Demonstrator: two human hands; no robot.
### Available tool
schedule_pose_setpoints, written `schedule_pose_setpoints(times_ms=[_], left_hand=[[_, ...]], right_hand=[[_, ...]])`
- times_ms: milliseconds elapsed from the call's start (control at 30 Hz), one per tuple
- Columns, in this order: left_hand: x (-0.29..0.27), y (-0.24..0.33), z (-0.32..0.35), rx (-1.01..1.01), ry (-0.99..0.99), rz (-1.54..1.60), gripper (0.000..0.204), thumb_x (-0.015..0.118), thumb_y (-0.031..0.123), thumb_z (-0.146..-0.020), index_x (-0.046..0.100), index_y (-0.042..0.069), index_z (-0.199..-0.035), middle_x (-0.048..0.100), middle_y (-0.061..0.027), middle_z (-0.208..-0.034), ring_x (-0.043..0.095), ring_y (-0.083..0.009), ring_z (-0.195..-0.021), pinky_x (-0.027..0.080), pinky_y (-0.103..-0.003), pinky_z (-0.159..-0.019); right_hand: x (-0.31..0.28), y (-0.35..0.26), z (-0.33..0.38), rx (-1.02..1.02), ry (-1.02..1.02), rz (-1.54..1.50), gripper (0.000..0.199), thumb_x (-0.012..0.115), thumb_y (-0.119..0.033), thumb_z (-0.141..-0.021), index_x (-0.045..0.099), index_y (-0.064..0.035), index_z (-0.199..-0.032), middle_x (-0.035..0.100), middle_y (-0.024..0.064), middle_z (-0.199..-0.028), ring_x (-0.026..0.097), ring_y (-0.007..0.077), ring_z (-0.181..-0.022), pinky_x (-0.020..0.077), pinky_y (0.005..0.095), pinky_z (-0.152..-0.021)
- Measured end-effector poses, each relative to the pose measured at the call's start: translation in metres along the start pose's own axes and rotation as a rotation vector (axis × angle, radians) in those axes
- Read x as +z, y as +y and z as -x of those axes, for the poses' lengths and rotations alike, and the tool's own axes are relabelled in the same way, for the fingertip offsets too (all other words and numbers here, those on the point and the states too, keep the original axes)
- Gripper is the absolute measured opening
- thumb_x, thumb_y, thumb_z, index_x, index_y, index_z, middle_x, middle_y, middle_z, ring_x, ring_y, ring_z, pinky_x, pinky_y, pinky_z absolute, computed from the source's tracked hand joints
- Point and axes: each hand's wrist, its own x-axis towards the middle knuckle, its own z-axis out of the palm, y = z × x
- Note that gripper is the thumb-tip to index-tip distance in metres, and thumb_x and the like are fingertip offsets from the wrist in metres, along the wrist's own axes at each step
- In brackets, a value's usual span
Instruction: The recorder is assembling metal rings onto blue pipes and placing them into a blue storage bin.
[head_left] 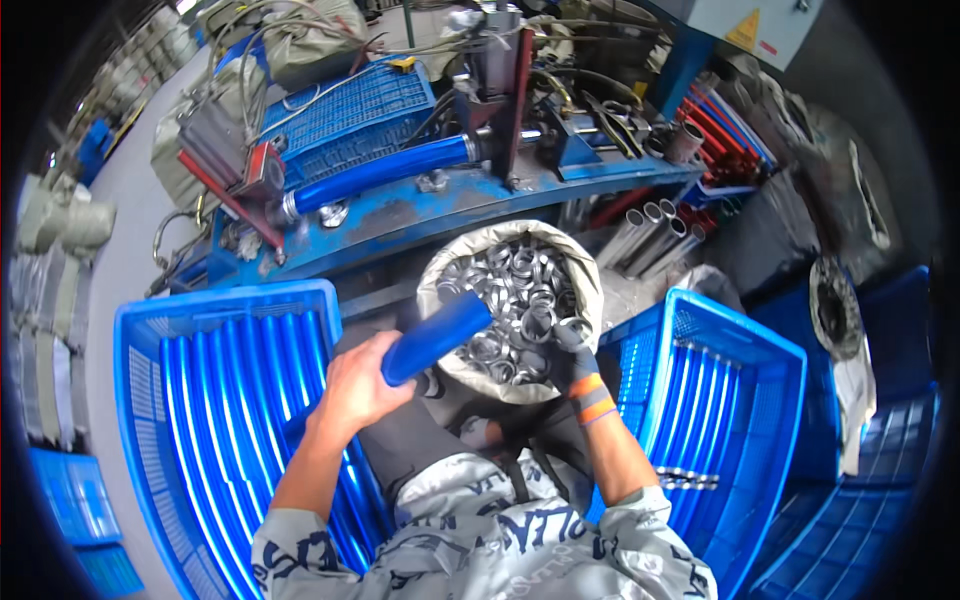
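Observation:
My bare left hand (358,388) is wrapped round a short blue tube (436,338), which tilts up to the right over the near left side of an open sack (592,268). Inside the sack lie many loose silvery metal rings (505,268). My right hand (574,368), in a grey glove with an orange cuff, is at the sack's right rim with its fingers closed on a metal ring (572,332). Tube and ring are apart. Part of the right fingers is hidden by the ring and the glove's dark colour.
A blue crate (228,296) of long blue tubes (240,400) stands at my left; another blue crate (735,322) with tubes is at my right. Ahead, a blue bench (385,222) carries a machine holding a blue tube (385,170). Steel pipes (650,235) stand beyond the sack.

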Motion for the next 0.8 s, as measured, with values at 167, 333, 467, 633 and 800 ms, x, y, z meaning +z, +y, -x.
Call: schedule_pose_setpoints(times_ms=[167,333,467,633,800], left_hand=[[0.007,0.043,-0.025,0.137,-0.157,-0.074,0.057,0.088,0.024,-0.081,0.077,0.011,-0.135,0.082,-0.0165,-0.118,0.079,-0.0437,-0.112,0.063,-0.052,-0.098],[-0.010,0.049,-0.018,0.150,-0.151,-0.105,0.052,0.086,0.022,-0.081,0.078,0.013,-0.131,0.082,-0.0151,-0.113,0.079,-0.0431,-0.108,0.064,-0.052,-0.093],[-0.012,0.043,-0.015,0.165,-0.136,-0.130,0.046,0.081,0.020,-0.081,0.077,0.016,-0.127,0.080,-0.0149,-0.105,0.079,-0.0434,-0.103,0.063,-0.056,-0.087],[-0.015,0.039,-0.010,0.164,-0.159,-0.144,0.051,0.083,0.018,-0.076,0.078,0.015,-0.127,0.080,-0.0138,-0.104,0.079,-0.0424,-0.100,0.062,-0.055,-0.087],[-0.010,0.041,-0.014,0.176,-0.145,-0.149,0.054,0.084,0.018,-0.077,0.078,0.015,-0.131,0.080,-0.0145,-0.107,0.078,-0.0430,-0.102,0.063,-0.054,-0.088]], right_hand=[[0.045,-0.041,0.051,-0.164,-0.247,0.085,0.099,0.096,-0.046,-0.091,0.054,-0.0001,-0.168,0.070,0.0107,-0.150,0.075,0.0256,-0.127,0.0714,0.0480,-0.101],[0.064,-0.041,0.056,-0.277,-0.194,0.201,0.081,0.101,-0.027,-0.090,0.064,-0.0045,-0.159,0.066,0.0213,-0.164,0.068,0.0310,-0.146,0.0608,0.0461,-0.119],[0.067,-0.036,0.055,-0.313,-0.242,0.257,0.094,0.095,-0.003,-0.093,0.048,0.0016,-0.174,0.063,0.0171,-0.165,0.070,0.0281,-0.142,0.0612,0.0391,-0.114],[0.083,-0.041,0.064,-0.257,-0.213,0.406,0.098,0.097,-0.009,-0.093,0.046,0.0026,-0.176,0.062,0.0196,-0.168,0.067,0.0293,-0.147,0.0560,0.0406,-0.121],[0.084,-0.053,0.061,-0.173,-0.225,0.501,0.087,0.088,-0.007,-0.102,0.045,0.0047,-0.176,0.067,0.0152,-0.162,0.068,0.0227,-0.142,0.0538,0.0360,-0.121]])
